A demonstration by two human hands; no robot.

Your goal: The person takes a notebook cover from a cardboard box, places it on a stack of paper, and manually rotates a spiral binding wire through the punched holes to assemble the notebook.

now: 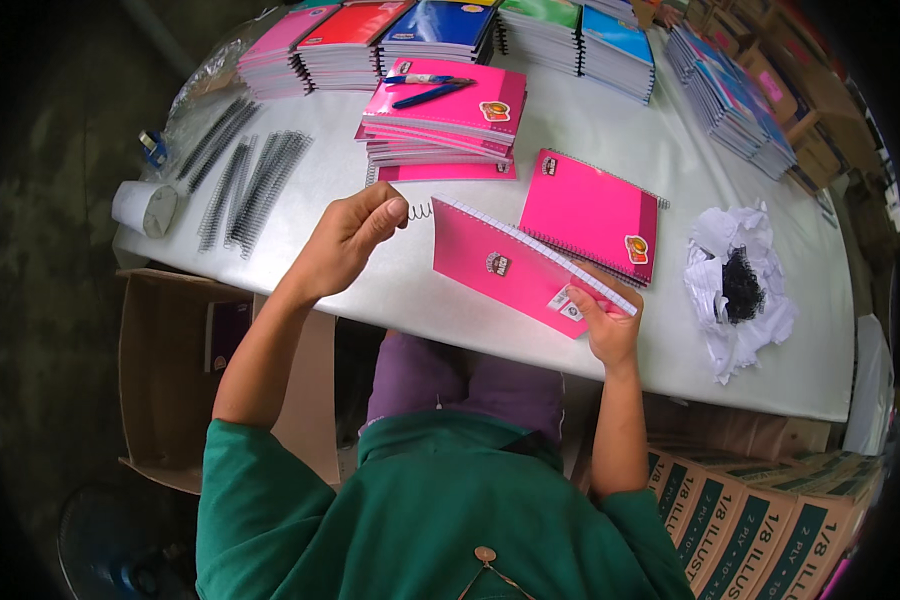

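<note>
Raised over the table, my left hand (355,235) pinches a dark spiral binding coil (420,211) between thumb and fingers. The coil reaches toward the top corner of a pink notebook (505,262). That notebook is tilted, its white page edges facing up, and my right hand (607,320) grips its right end with the thumb on the cover. Whether the coil passes through any holes is too small to tell. Just beyond lies a stack of pink notebooks (440,140) with pens (435,92) on top. Coil-bound pink notebooks (590,215) lie to the right.
Loose binding coils (265,190) lie at the left, near a white roll (145,208) and a blue tape dispenser (153,148). Colored notebook stacks (435,25) line the back. Crumpled paper (710,285) holds black coil scraps at right. A cardboard box (160,380) stands below left.
</note>
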